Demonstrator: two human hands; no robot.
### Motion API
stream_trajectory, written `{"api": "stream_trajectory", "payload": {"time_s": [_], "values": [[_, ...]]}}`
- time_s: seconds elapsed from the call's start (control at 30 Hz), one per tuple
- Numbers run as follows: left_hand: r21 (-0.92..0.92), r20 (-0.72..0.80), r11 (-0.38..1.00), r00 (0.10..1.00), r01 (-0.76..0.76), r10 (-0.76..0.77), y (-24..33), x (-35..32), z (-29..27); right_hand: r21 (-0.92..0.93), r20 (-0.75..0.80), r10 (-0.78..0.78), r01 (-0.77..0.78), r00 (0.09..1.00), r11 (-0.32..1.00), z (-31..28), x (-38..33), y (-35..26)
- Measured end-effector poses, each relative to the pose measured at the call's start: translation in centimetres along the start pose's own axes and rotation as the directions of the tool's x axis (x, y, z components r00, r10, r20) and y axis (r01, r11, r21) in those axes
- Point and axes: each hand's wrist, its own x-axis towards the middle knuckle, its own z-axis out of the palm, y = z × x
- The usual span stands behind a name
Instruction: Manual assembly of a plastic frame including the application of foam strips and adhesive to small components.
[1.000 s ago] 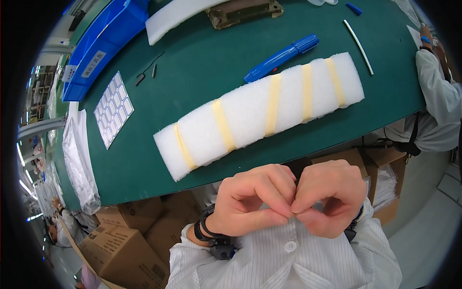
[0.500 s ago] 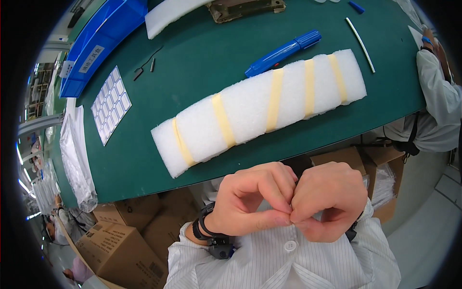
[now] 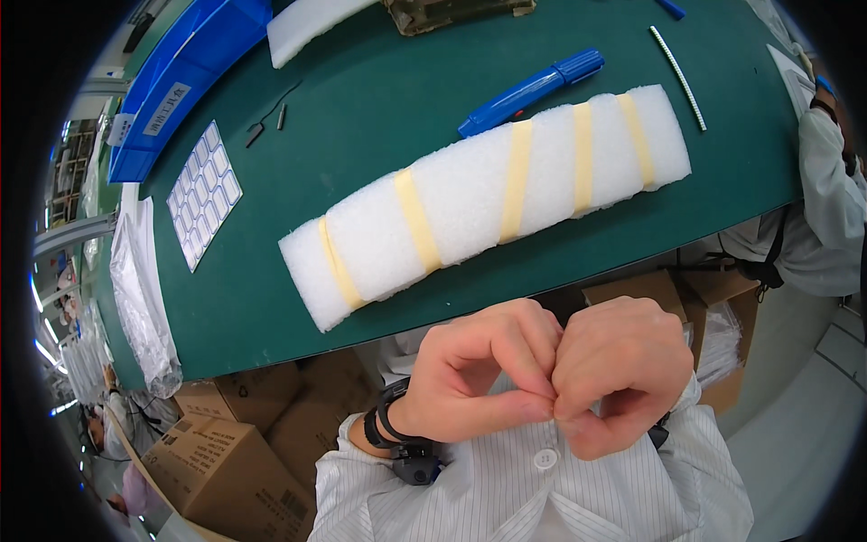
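Note:
My left hand (image 3: 488, 366) and my right hand (image 3: 623, 375) meet in front of my chest, just off the table's near edge. Thumb and forefinger of each hand are pinched, and the fingertips touch each other. Whatever they hold, if anything, is too small or too hidden to make out. Beyond them on the table lies a long white foam block (image 3: 470, 203), wrapped with several pale yellow bands (image 3: 516, 181). Touching or nearly touching its far side is a thick blue marker-shaped tube (image 3: 531, 92) with a cap.
The green table (image 3: 343, 117) carries a label sheet (image 3: 205, 194), a blue bin (image 3: 172, 81), a thin wire tool (image 3: 262, 126), a white ribbed strip (image 3: 677, 79) and a plastic bag (image 3: 144, 298). Cardboard boxes (image 3: 217, 470) stand below. A co-worker's sleeve (image 3: 826, 181) is at right.
Both hands stay pinched together and have shifted very slightly to the right. The table's things appear a little higher in the picture; nothing on it has been moved.

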Motion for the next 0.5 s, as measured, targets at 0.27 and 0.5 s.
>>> {"api": "stream_trajectory", "payload": {"time_s": [0.27, 0.5], "values": [[0.009, 0.078, 0.999, 0.996, -0.050, 0.049, -0.18, 0.05, -0.33, 0.095, -0.129, 0.028, -0.015, 0.991, 0.995, -0.13, -0.58, -0.13], [-0.010, 0.036, 0.999, 0.999, 0.040, -0.039, 0.23, -0.11, 0.13, 0.185, -0.166, 0.116, -0.085, 0.979, 0.979, -0.26, -0.86, -0.08]]}}
